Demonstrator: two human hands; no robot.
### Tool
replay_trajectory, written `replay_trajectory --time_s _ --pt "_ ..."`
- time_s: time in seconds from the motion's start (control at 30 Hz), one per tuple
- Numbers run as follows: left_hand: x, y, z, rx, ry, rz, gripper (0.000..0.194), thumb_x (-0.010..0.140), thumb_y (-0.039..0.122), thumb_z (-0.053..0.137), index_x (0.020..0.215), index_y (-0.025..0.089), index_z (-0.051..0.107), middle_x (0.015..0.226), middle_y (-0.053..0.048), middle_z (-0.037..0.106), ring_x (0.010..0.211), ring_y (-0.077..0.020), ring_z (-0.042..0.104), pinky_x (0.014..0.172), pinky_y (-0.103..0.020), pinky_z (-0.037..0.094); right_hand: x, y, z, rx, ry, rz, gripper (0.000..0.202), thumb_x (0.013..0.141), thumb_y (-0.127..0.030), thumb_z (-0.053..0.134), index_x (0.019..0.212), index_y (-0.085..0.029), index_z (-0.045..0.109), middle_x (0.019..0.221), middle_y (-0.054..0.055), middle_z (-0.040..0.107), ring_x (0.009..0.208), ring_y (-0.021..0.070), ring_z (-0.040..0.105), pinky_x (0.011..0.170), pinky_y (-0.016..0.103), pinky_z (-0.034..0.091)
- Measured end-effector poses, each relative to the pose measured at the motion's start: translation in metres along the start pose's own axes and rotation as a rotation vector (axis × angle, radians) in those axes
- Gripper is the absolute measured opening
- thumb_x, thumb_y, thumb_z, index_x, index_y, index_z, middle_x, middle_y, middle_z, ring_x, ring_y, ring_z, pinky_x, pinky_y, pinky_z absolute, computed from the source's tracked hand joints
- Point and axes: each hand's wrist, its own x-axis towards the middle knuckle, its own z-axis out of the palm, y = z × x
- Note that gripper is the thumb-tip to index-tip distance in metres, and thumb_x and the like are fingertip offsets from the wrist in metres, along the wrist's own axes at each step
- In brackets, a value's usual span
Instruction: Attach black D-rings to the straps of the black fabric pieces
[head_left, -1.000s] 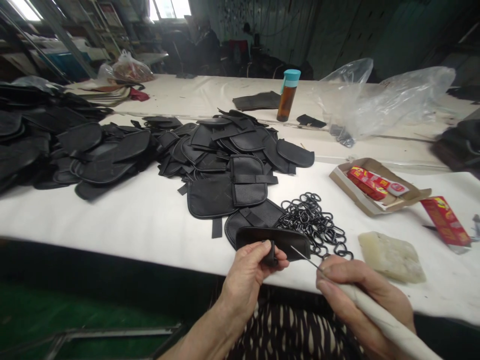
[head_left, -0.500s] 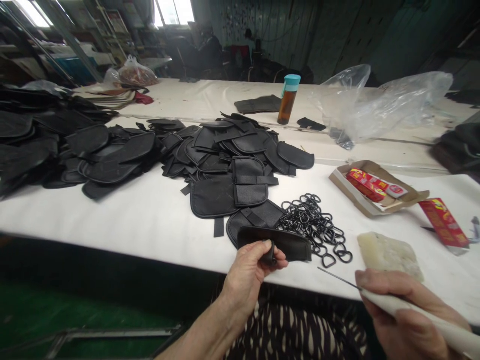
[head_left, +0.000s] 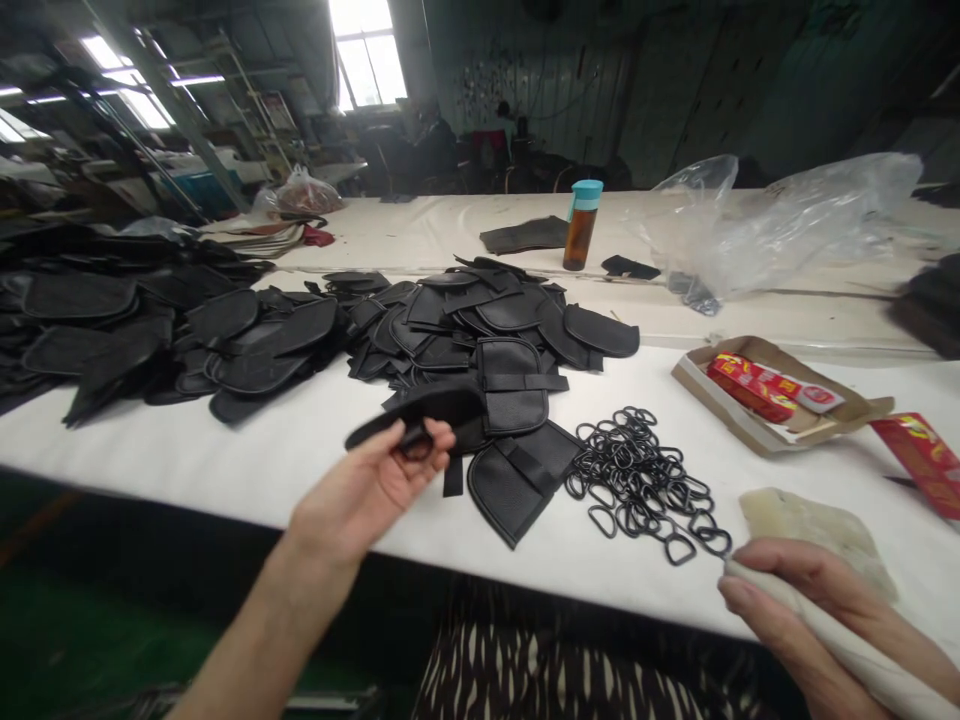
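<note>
My left hand point(head_left: 375, 490) is closed on a black leather flap point(head_left: 420, 405), pinched along its lower side and held tilted above the table. Behind it, a pile of similar black flaps point(head_left: 510, 300) spreads over the white surface. Two more lie nearer, a strapped flap point(head_left: 516, 412) and another strapped flap point(head_left: 517, 480). My right hand point(head_left: 832, 620) grips a thin-tipped tool with a pale wrapped handle point(head_left: 817, 610). Its thin metal tip points toward a heap of black D-rings point(head_left: 637, 475). Beside that hand sits a yellowish waxy block point(head_left: 817, 530).
An open cardboard box point(head_left: 720, 410) with red-and-yellow packets stands at right, near another red packet point(head_left: 919, 455). Farther back are a brown-filled bottle point(head_left: 581, 225) and a clear plastic bag point(head_left: 810, 220). More black pieces point(head_left: 82, 300) are stacked at left.
My left hand has moved left with the black flap, uncovering the strapped flap beneath. The right hand still holds its tool, its tip now by the D-rings. The view has tilted up slightly.
</note>
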Motion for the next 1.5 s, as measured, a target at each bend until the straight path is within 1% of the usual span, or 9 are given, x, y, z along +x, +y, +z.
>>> replay_trajectory --time_s 0.13,0.23,0.4,0.5,0.6,0.73,0.97,1.27,1.5 --pt "0.052 0.09 -0.022 0.066 0.06 0.462 0.017 0.091 0.027 0.038 0.095 0.016 0.051 0.104 -0.014 0.064 0.097 -0.0219 0.063 0.077 -0.037 0.051 0.003 -0.002 0.004 0.088 0.06 -0.049 0.023 0.059 -0.04 0.073 0.074 -0.023 0.067 0.072 0.0 0.07 0.064 0.0192 0.064 0.049 0.021 0.053" --pt "0.073 0.112 -0.026 0.204 0.1 0.568 0.021 0.092 0.03 0.038 0.103 0.014 0.045 0.107 -0.011 0.06 0.093 -0.0168 0.063 0.079 -0.036 0.048 0.001 0.005 0.005 0.241 0.062 0.007 0.025 0.056 -0.037 0.077 0.075 -0.023 0.067 0.073 0.0 0.071 0.063 0.0181 0.066 0.054 0.019 0.056" --pt "0.057 0.022 -0.005 0.467 -0.034 0.42 0.018 0.072 0.022 0.066 0.086 0.012 0.061 0.078 -0.008 0.067 0.072 -0.0195 0.064 0.071 -0.034 0.051 -0.002 0.003 0.01 0.281 0.056 0.123 0.029 0.057 -0.038 0.078 0.079 -0.022 0.067 0.072 0.001 0.072 0.066 0.0188 0.067 0.06 0.019 0.057" --pt "0.037 -0.046 0.012 1.121 -0.348 0.694 0.022 0.082 0.017 0.051 0.098 0.018 0.065 0.105 -0.008 0.066 0.093 -0.0205 0.062 0.085 -0.035 0.048 -0.003 -0.018 0.016 0.208 -0.036 0.187 0.028 0.062 -0.042 0.074 0.079 -0.022 0.066 0.065 0.001 0.069 0.053 0.016 0.062 0.046 0.019 0.052" --pt "0.029 -0.08 0.025 1.612 -0.536 0.9 0.044 0.081 0.001 0.037 0.113 0.021 0.059 0.128 -0.009 0.054 0.108 -0.0223 0.056 0.087 -0.037 0.047 -0.007 -0.036 0.025 0.222 -0.055 0.28 0.029 0.068 -0.046 0.067 0.082 -0.021 0.064 0.059 -0.001 0.066 0.042 0.0118 0.051 0.038 0.019 0.046" --pt "0.03 -0.086 0.028 1.901 -0.571 0.935 0.04 0.079 -0.001 0.038 0.107 0.017 0.06 0.113 -0.009 0.061 0.095 -0.0233 0.057 0.077 -0.038 0.05 -0.013 -0.036 0.031 0.258 -0.032 0.261 0.026 0.071 -0.045 0.065 0.083 -0.021 0.063 0.059 -0.002 0.065 0.041 0.0104 0.05 0.041 0.018 0.045" --pt "0.017 -0.085 -0.001 1.661 -0.528 1.021 0.033 0.078 -0.003 0.038 0.09 0.014 0.064 0.099 -0.008 0.063 0.09 -0.0195 0.054 0.08 -0.033 0.049 -0.009 -0.009 0.03 0.151 -0.111 -0.01 0.017 0.077 -0.036 0.065 0.085 -0.021 0.064 0.068 -0.001 0.068 0.047 0.0122 0.059 0.043 0.017 0.047" --pt "0.021 -0.1 -0.004 1.502 -0.163 1.119 0.022 0.086 0.011 0.044 0.093 0.015 0.065 0.101 -0.009 0.064 0.093 -0.0206 0.055 0.084 -0.036 0.049 -0.023 -0.015 0.102 -0.128 -0.261 -0.812 0.022 0.092 -0.011 0.04 0.097 -0.015 0.06 0.069 0.005 0.056 0.06 0.0164 0.051 0.056 0.028 0.038" --pt "0.023 -0.094 0.009 1.802 0.059 0.963 0.04 0.078 0.042 0.061 0.108 0.015 0.061 0.117 -0.013 0.06 0.102 -0.0302 0.05 0.089 -0.045 0.043 -0.007 -0.011 0.101 -0.356 -0.292 -0.774 0.023 0.091 -0.01 0.038 0.093 -0.014 0.061 0.077 0.008 0.059 0.068 0.0195 0.05 0.061 0.03 0.035"
